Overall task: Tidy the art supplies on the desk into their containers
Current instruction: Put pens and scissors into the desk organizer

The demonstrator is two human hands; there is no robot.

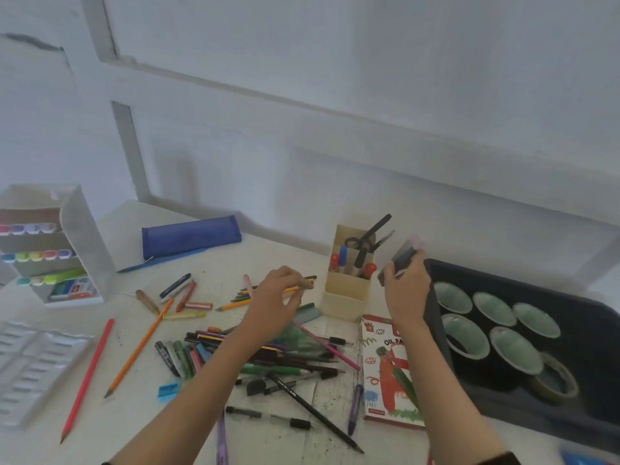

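Two hands work well apart over the white bench (141,427): left hand (278,297) pinches a yellow wooden pencil (297,288) from the loose scatter, right hand (407,290) grips a small dark rectangular block (402,256) beside the black plastic tray (503,280), both likely bound for the cream plastic pen holder (345,295) between them.

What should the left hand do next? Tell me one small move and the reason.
Probably lift the few yellow and dark pencils that the left hand pinches into the front compartment of the cream plastic pen holder. It stands just right of that hand, and its front compartment looks free, while the rear one holds markers and black scissors.
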